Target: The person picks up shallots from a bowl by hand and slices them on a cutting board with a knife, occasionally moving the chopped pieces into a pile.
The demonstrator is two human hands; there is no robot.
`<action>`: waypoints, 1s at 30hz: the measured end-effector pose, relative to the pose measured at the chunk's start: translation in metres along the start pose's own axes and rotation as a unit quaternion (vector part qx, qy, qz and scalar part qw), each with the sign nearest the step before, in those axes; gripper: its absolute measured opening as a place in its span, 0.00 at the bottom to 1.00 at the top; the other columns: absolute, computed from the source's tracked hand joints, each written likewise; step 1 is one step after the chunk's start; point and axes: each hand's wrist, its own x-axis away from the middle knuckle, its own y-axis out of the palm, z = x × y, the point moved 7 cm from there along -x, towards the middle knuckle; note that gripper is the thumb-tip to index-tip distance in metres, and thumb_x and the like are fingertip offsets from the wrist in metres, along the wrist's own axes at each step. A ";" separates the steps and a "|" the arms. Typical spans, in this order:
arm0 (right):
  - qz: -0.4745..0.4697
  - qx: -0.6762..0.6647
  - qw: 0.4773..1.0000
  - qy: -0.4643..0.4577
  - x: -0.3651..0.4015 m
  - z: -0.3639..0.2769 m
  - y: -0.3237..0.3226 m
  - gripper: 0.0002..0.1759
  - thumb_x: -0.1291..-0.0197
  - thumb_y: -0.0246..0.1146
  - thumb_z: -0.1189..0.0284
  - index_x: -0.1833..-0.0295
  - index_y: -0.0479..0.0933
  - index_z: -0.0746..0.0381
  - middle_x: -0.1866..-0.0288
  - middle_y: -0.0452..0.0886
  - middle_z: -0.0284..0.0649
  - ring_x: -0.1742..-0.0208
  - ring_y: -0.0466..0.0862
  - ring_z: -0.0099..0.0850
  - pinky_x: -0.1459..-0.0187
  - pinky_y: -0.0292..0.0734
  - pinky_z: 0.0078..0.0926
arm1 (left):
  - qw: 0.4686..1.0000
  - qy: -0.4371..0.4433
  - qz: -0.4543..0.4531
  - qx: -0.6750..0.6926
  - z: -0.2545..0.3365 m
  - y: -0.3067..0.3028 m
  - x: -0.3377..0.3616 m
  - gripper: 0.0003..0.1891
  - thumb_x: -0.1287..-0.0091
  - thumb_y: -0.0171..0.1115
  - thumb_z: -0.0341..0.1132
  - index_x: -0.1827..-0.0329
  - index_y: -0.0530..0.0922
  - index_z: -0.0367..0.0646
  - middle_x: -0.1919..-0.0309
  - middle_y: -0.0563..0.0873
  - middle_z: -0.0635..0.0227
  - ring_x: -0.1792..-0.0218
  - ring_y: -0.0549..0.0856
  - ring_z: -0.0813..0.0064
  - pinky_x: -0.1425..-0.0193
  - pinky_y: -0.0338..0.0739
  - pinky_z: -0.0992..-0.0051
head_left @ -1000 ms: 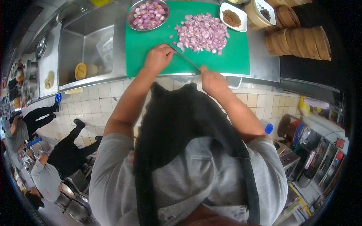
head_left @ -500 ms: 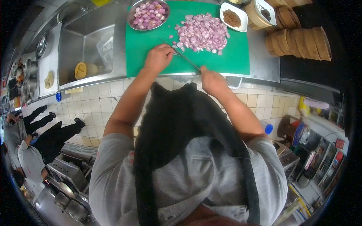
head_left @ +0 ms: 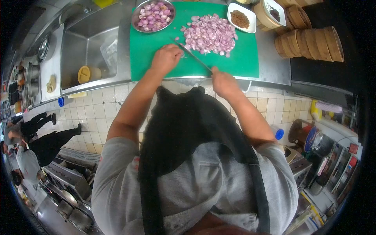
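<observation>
Our right hand [head_left: 222, 81] is shut tight round the handle of the knife [head_left: 194, 56], at the front edge of the green board [head_left: 149, 51]. The blade slants up to our left hand [head_left: 166, 58], which is curled over, knuckles up. We cannot tell what is under it. The cut pink shallots [head_left: 209, 33] lie in a pile near the back edge. We think tucked-in fingertips and slow cuts are best.

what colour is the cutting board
The cutting board is plain green, best in the head view, under the sliced shallots and knife.
</observation>
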 end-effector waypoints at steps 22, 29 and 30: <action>-0.012 -0.043 0.999 -0.015 -0.002 -0.004 0.018 0.14 0.28 0.47 0.75 0.41 0.71 0.65 0.51 0.87 0.64 0.46 0.87 0.61 0.43 0.80 0.58 | 0.998 0.035 0.047 0.002 0.001 -0.002 0.001 0.01 0.37 0.71 0.27 0.66 0.87 0.42 0.61 0.92 0.60 0.59 0.91 0.55 0.53 0.88 0.60; -0.008 -0.043 0.999 -0.021 0.002 -0.010 0.012 0.14 0.28 0.48 0.75 0.40 0.71 0.65 0.52 0.87 0.63 0.47 0.88 0.60 0.43 0.81 0.57 | 0.998 0.035 0.058 0.006 0.002 -0.003 0.002 0.02 0.37 0.71 0.26 0.67 0.86 0.42 0.62 0.92 0.61 0.60 0.91 0.55 0.54 0.88 0.61; -0.014 -0.032 0.999 -0.026 0.000 -0.009 0.013 0.14 0.27 0.48 0.75 0.40 0.70 0.65 0.52 0.87 0.63 0.48 0.88 0.60 0.43 0.81 0.57 | 0.997 0.035 0.062 0.008 0.002 -0.005 0.002 0.02 0.38 0.71 0.26 0.67 0.86 0.42 0.62 0.92 0.61 0.60 0.91 0.55 0.54 0.88 0.61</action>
